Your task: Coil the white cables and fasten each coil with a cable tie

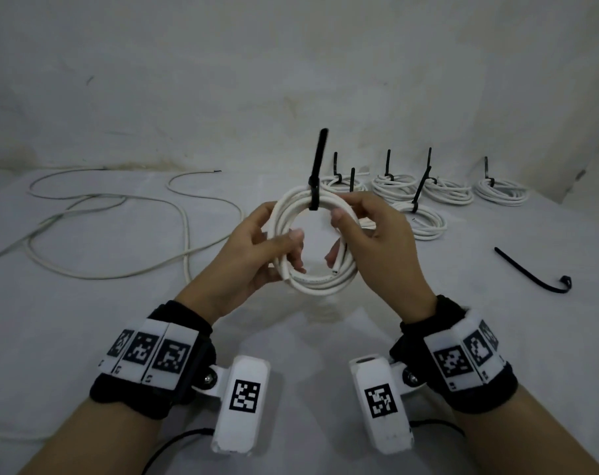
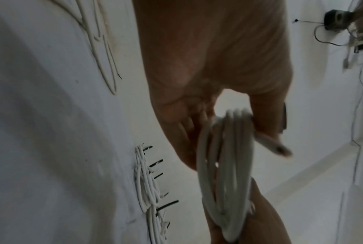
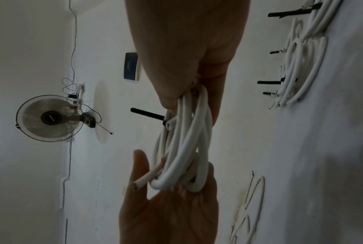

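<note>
Smooth round white cable coil (image 1: 320, 269), black ribbed tie (image 1: 315, 176) upright on top; left hand (image 1: 253, 255), right hand (image 1: 376, 241) both gripping coil.

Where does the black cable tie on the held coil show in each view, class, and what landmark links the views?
Head: the cable tie stands up from the top of the coil, centre frame.
Left wrist: not clearly seen; blurred coil only.
Right wrist: tie juts left from the coil, mid-frame.
Shared landmark: the finished coils on the table.
</note>
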The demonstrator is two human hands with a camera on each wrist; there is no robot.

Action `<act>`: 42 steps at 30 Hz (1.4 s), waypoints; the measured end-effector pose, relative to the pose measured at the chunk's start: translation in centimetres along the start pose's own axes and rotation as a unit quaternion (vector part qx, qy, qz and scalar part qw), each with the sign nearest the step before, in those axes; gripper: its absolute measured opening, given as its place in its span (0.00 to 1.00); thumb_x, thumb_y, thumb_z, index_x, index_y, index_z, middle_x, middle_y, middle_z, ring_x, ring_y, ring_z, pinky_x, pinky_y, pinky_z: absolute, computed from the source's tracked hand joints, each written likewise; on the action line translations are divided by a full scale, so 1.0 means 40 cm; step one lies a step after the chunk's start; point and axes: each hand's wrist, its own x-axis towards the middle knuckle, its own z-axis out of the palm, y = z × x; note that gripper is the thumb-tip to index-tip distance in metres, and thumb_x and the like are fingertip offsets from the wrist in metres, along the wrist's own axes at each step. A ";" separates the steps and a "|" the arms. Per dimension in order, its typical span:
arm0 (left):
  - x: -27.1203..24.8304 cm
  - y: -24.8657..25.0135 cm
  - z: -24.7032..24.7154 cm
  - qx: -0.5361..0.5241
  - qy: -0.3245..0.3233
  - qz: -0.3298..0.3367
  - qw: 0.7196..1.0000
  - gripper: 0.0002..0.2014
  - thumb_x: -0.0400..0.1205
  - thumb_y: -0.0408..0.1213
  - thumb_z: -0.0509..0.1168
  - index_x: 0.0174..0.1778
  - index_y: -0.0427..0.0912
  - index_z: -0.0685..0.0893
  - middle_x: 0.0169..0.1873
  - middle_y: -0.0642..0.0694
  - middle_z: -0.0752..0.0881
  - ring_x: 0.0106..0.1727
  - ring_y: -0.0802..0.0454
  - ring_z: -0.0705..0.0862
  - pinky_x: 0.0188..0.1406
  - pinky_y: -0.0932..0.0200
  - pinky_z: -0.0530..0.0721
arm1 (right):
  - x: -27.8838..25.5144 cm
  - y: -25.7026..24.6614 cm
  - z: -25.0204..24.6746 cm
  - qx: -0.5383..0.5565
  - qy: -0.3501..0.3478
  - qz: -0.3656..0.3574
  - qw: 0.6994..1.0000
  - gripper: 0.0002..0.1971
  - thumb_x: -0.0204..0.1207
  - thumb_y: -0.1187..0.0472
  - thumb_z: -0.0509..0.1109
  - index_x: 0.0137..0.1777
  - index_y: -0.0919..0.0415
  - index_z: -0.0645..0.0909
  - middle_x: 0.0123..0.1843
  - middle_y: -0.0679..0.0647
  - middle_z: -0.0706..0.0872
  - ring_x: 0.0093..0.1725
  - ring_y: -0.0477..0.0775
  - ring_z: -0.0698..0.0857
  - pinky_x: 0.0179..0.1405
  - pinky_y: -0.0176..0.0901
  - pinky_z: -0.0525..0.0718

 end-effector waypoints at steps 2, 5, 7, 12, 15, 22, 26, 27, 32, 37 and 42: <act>0.000 -0.004 -0.020 -0.030 -0.063 -0.016 0.997 0.34 0.66 0.39 0.79 0.67 0.45 0.74 0.34 0.47 0.84 0.38 0.52 0.86 0.40 0.57 0.86 | 0.002 0.000 -0.007 -0.005 0.016 0.000 1.000 0.07 0.83 0.62 0.65 0.56 0.61 0.81 0.41 0.55 0.86 0.23 0.50 0.87 0.21 0.36 0.80; -0.003 -0.003 -0.029 -0.041 -0.086 -0.011 0.995 0.43 0.59 0.43 0.85 0.69 0.45 0.73 0.36 0.45 0.86 0.42 0.49 0.88 0.43 0.56 0.86 | 0.005 0.004 -0.012 -0.012 0.022 0.001 1.000 0.06 0.83 0.62 0.65 0.55 0.60 0.82 0.39 0.54 0.85 0.22 0.49 0.86 0.21 0.35 0.79; -0.004 -0.002 -0.021 -0.035 -0.064 -0.002 0.997 0.42 0.58 0.41 0.85 0.68 0.45 0.74 0.36 0.45 0.86 0.41 0.49 0.88 0.42 0.57 0.87 | 0.008 0.008 -0.014 -0.007 0.025 0.013 1.000 0.07 0.82 0.62 0.65 0.55 0.61 0.83 0.39 0.57 0.86 0.21 0.49 0.86 0.20 0.34 0.78; -0.005 0.004 0.004 0.005 -0.014 0.025 1.000 0.41 0.68 0.27 0.78 0.72 0.60 0.68 0.37 0.43 0.86 0.40 0.50 0.87 0.42 0.55 0.87 | 0.013 0.016 -0.021 0.008 0.034 0.041 0.999 0.05 0.82 0.63 0.66 0.49 0.59 0.84 0.40 0.61 0.87 0.19 0.49 0.85 0.20 0.33 0.78; -0.011 0.015 0.011 0.040 -0.020 0.037 0.998 0.40 0.71 0.30 0.71 0.75 0.66 0.65 0.50 0.40 0.85 0.43 0.46 0.88 0.46 0.51 0.87 | 0.014 0.022 -0.022 0.009 0.040 0.044 0.998 0.04 0.81 0.62 0.67 0.47 0.57 0.84 0.42 0.60 0.87 0.21 0.52 0.85 0.20 0.33 0.78; -0.010 0.022 0.012 0.069 -0.029 0.024 0.997 0.36 0.72 0.32 0.69 0.76 0.58 0.69 0.50 0.42 0.86 0.44 0.44 0.88 0.47 0.51 0.88 | 0.022 0.031 -0.025 -0.056 0.068 0.033 0.996 0.05 0.80 0.57 0.69 0.45 0.54 0.85 0.38 0.50 0.88 0.34 0.53 0.87 0.32 0.41 0.82; 0.006 0.023 0.046 0.054 0.015 0.010 0.998 0.22 0.81 0.40 0.61 0.70 0.62 0.72 0.40 0.44 0.85 0.41 0.48 0.88 0.42 0.56 0.87 | 0.028 0.023 -0.042 -0.065 0.072 0.019 0.995 0.06 0.80 0.57 0.69 0.48 0.55 0.87 0.39 0.43 0.87 0.39 0.45 0.85 0.38 0.32 0.79; 0.015 0.021 0.058 0.052 0.035 0.008 0.998 0.18 0.84 0.41 0.57 0.69 0.63 0.72 0.38 0.44 0.84 0.40 0.49 0.87 0.40 0.57 0.86 | 0.029 0.021 -0.050 -0.065 0.074 0.014 0.995 0.06 0.80 0.58 0.69 0.49 0.55 0.87 0.40 0.43 0.88 0.40 0.44 0.85 0.39 0.31 0.79; 0.059 0.021 0.138 0.096 0.053 0.006 0.994 0.17 0.90 0.38 0.48 0.70 0.57 0.73 0.37 0.45 0.79 0.30 0.57 0.82 0.31 0.63 0.83 | 0.010 0.018 -0.124 -0.085 0.085 -0.010 0.993 0.05 0.79 0.58 0.70 0.52 0.54 0.85 0.43 0.39 0.87 0.44 0.35 0.83 0.40 0.24 0.77; 0.125 0.012 0.234 0.104 0.059 0.022 0.993 0.16 0.90 0.34 0.46 0.64 0.50 0.77 0.34 0.47 0.74 0.29 0.56 0.73 0.30 0.61 0.77 | -0.009 0.042 -0.238 -0.078 0.075 -0.013 0.994 0.12 0.82 0.49 0.61 0.51 0.52 0.85 0.37 0.42 0.86 0.36 0.42 0.83 0.34 0.35 0.84; 0.213 -0.011 0.332 0.047 0.061 -0.018 0.997 0.15 0.90 0.33 0.46 0.58 0.52 0.76 0.32 0.48 0.73 0.28 0.56 0.70 0.35 0.56 0.75 | -0.009 0.149 -0.417 -0.228 0.098 0.042 0.968 0.07 0.82 0.60 0.66 0.46 0.59 0.85 0.43 0.54 0.88 0.34 0.44 0.86 0.36 0.32 0.83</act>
